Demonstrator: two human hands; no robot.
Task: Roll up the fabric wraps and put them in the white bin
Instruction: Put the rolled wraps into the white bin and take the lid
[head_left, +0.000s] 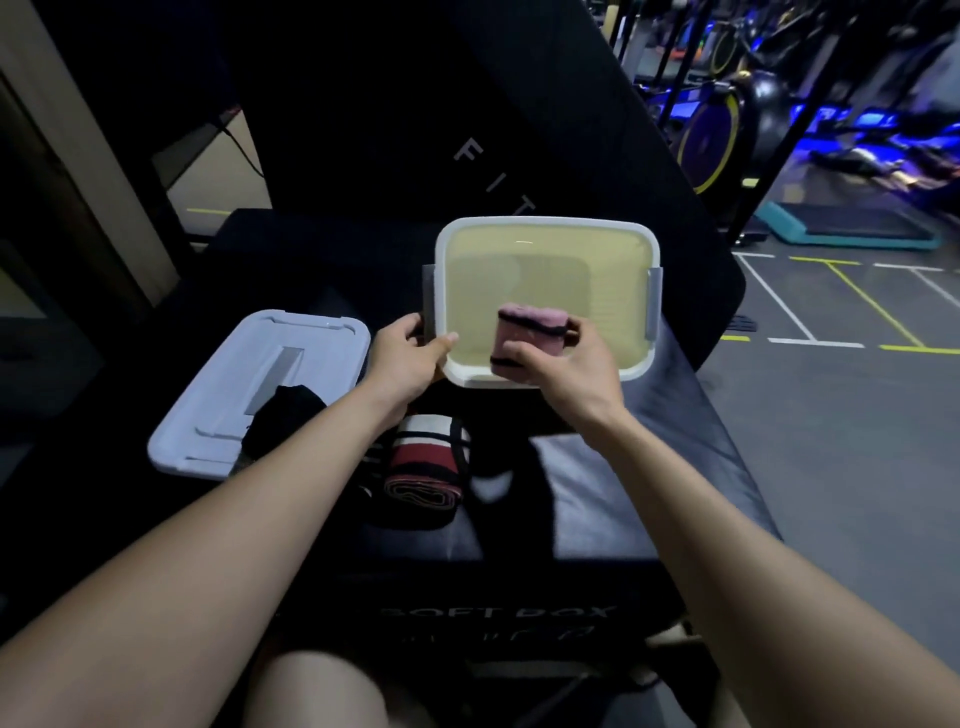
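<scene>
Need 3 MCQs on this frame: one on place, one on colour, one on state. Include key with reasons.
1. Where is the bin lid?
A. On the bin
B. Left of the bin, on the dark box
C. On the floor

2. What colour is the roll in the right hand?
A. Pink with black edges
B. Plain green
C. Yellow

3. What is the left hand doing?
A. Lifting the lid
B. Resting on a knee
C. Gripping the bin's near left rim

Key: 1 B, the lid lies flat beside the white bin, which stands open. 2 A, the pink roll shows dark bands at its edges. 3 C, the thumb sits over the rim at that corner.
</scene>
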